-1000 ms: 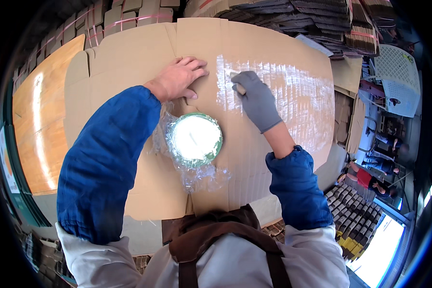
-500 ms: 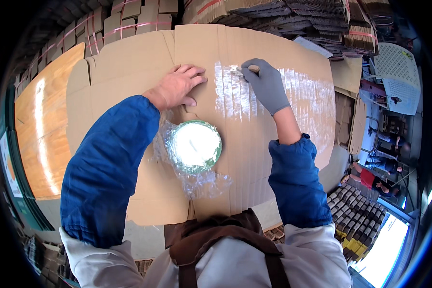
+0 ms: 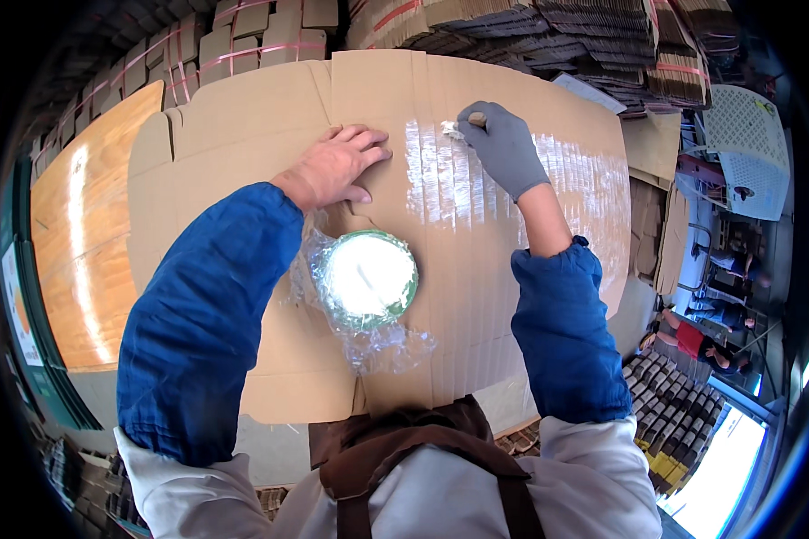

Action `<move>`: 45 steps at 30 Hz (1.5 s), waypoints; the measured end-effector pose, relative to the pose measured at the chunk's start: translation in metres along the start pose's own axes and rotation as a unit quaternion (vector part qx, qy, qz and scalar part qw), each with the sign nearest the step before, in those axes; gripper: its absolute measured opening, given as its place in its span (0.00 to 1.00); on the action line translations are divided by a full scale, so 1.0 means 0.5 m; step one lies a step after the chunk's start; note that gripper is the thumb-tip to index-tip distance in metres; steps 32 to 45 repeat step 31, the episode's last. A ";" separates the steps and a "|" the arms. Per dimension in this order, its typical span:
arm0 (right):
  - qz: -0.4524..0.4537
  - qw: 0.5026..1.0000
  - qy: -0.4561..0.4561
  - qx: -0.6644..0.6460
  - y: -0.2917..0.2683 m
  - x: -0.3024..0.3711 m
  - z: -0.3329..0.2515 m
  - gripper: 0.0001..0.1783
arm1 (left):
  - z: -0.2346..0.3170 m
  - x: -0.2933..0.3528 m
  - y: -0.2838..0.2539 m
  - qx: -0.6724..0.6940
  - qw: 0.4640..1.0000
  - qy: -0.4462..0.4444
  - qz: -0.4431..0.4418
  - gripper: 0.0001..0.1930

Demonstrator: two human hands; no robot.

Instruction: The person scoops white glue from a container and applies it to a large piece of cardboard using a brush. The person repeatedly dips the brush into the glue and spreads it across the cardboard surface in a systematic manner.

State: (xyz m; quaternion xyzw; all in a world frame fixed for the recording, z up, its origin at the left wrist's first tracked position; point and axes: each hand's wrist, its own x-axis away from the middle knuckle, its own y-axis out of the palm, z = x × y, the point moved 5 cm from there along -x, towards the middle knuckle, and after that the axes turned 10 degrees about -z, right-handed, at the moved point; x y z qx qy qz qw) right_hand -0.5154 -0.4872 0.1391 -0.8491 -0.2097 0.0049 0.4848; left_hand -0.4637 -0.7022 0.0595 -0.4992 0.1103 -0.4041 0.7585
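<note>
A large sheet of brown cardboard lies before me. My left hand, bare, rests on it left of centre, palm down with its fingers stretched out. In a grey glove, my right hand is closed round a short brush. Its tip is white with paste and the end of its handle shows beside the thumb. Streaks of shiny white paste cover the right part of the cardboard in ribbed rows. Between my arms stands a round green tub of bright white paste, with crumpled clear plastic film round it.
A glossy wooden board lies at the left. Strapped stacks of flat cardboard line the back. White perforated plastic crates stand at the far right, with people beyond. Bundled cardboard pieces sit at the lower right.
My right hand has shifted slightly right with the brush, and the forearm has swung right with it. My left hand stays in place on the cardboard.
</note>
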 end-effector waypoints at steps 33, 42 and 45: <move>0.031 0.999 0.020 -0.017 -0.019 0.015 0.069 0.08 | 0.012 -0.001 -0.010 -0.009 0.999 -0.005 -0.032 0.38; 0.031 0.999 0.020 -0.017 -0.019 0.015 0.069 0.08 | 0.012 -0.001 -0.010 -0.009 0.999 -0.005 -0.032 0.38; 0.031 0.999 0.020 -0.017 -0.019 0.015 0.069 0.08 | 0.012 -0.001 -0.010 -0.009 0.999 -0.005 -0.032 0.38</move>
